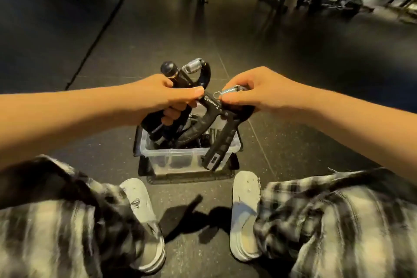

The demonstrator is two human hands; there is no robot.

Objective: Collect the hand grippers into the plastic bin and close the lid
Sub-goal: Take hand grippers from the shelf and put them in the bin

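Clear plastic bin [178, 160] sits under both hands. Left hand [167, 97] grips one hand gripper [180, 77]; right hand [256, 90] pinches another's spring [228, 93].

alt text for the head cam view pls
A person's left hand grips a black hand gripper and the right hand pinches the spring of a second gripper, above an open clear plastic bin on a dark floor. More grippers lie inside it.

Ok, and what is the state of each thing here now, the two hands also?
Left hand: fingers curled round the first hand gripper.
First hand gripper: held up above the bin.
Right hand: pinches the spring of the second hand gripper.
Second hand gripper: hanging, handles pointing down toward the bin.
Plastic bin: open on top, other grippers inside.
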